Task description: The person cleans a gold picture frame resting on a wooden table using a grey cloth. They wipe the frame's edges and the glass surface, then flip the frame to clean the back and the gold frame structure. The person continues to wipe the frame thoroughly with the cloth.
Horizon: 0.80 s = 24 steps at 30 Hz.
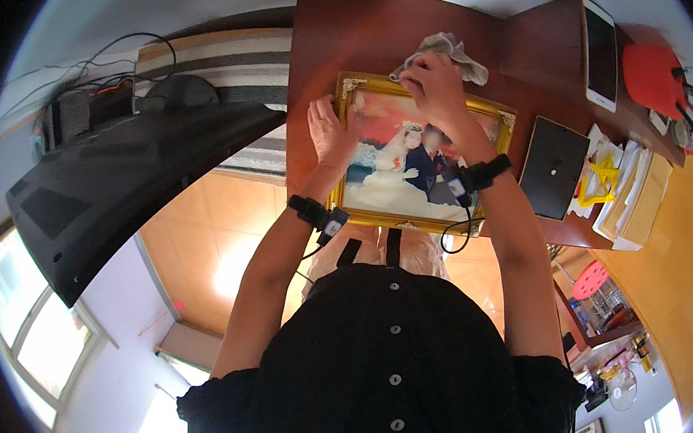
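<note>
A wedding photograph in an ornate gold picture frame [411, 219] lies on the dark red wooden tabletop [368, 31], its near edge close to my body. My left hand [332, 131] rests on the frame's left side, fingers apart near the upper left corner. At the frame's far edge, my right hand [434, 84] has its fingers bent onto a crumpled grey cloth [452, 49], which spreads over the tabletop beyond the frame. My right forearm crosses above the picture. Each wrist wears a black strap with a small device and a cable.
To the right lie a black flat panel [555, 166], a yellow plastic item [601, 181] and stacked papers and folders [635, 194]. A white tablet [600, 53] and a red item [653, 79] are farther right. A large black monitor [147, 171] stands at left, with cables [122, 75] behind.
</note>
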Tool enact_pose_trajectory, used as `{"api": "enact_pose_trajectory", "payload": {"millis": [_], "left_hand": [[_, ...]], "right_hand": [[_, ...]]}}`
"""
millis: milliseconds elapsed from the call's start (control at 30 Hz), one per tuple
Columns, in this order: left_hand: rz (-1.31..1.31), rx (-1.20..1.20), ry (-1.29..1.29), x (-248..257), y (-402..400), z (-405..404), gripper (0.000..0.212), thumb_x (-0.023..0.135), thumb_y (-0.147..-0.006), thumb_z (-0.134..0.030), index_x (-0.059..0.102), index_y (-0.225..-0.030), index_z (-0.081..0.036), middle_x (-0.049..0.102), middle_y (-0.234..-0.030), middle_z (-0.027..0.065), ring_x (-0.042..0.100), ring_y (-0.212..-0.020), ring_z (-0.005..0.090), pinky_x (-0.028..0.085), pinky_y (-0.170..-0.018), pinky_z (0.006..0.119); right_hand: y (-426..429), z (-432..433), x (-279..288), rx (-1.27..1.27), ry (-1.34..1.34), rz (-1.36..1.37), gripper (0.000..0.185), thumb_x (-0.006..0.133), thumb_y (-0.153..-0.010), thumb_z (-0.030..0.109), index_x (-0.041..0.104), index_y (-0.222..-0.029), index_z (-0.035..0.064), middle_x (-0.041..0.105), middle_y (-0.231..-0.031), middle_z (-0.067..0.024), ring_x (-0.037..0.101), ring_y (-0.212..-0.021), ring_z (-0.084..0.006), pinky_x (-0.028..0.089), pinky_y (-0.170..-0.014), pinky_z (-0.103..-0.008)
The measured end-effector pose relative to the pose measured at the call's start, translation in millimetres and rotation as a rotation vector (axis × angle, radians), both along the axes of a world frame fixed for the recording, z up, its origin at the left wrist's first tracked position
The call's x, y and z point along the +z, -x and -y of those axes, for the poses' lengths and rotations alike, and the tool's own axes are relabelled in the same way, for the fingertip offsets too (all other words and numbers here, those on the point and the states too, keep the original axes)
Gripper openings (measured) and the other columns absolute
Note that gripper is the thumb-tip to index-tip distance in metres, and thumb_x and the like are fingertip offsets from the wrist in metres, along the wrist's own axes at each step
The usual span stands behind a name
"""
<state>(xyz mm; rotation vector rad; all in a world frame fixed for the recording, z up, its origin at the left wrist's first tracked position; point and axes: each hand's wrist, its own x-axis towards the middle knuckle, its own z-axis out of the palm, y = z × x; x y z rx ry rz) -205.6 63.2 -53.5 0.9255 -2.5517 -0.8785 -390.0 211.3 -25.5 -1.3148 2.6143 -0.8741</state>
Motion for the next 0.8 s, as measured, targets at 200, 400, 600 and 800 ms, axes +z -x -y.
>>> {"api": "enact_pose_trajectory", "payload": {"millis": [200, 400, 600, 800], "left_hand": [[-0.024, 0.009, 0.010, -1.0, 0.1, -1.0, 0.040, 0.068, -0.089, -0.022, 0.050, -0.117, 0.000, 0.052, -0.108, 0.0219, 0.051, -0.104, 0.0421, 0.042, -0.094, 0.051], [-0.014, 0.007, 0.030, -0.3, 1.2, -1.2, 0.040, 0.067, -0.090, -0.021, 0.049, -0.118, 0.001, 0.052, -0.110, 0.0225, 0.050, -0.105, 0.0426, 0.042, -0.095, 0.051], [-0.030, -0.012, 0.017, 0.4, 2.6, -0.1, 0.041, 0.067, -0.089, -0.021, 0.049, -0.119, 0.001, 0.052, -0.110, 0.0226, 0.050, -0.105, 0.0425, 0.042, -0.095, 0.051], [-0.036, 0.002, 0.013, 0.9, 1.5, 0.0, 0.042, 0.067, -0.089, -0.021, 0.049, -0.120, 0.001, 0.052, -0.110, 0.0227, 0.051, -0.105, 0.0423, 0.043, -0.095, 0.051]], "right_hand": [[-3.2, 56.4, 18.4, 0.248, 0.138, 0.009, 0.009, 0.072, -0.084, 0.020, 0.070, -0.087, 0.0123, 0.063, -0.098, -0.0068, 0.060, -0.097, -0.0314, 0.049, -0.080, -0.0451], [29.0, -10.6, 8.8, 0.217, -0.022, 0.067, 0.014, 0.070, -0.086, 0.029, 0.073, -0.092, 0.0163, 0.061, -0.103, -0.0048, 0.058, -0.100, -0.0320, 0.049, -0.085, -0.0470], [-5.0, 41.4, 7.7, 0.124, -0.074, 0.007, 0.011, 0.067, -0.091, 0.027, 0.074, -0.095, 0.0184, 0.059, -0.105, -0.0031, 0.056, -0.103, -0.0297, 0.046, -0.083, -0.0477], [9.2, 32.5, 16.5, 0.185, -0.202, -0.016, 0.009, 0.066, -0.092, 0.022, 0.072, -0.092, 0.0165, 0.060, -0.105, -0.0037, 0.056, -0.104, -0.0304, 0.044, -0.086, -0.0470]]}}
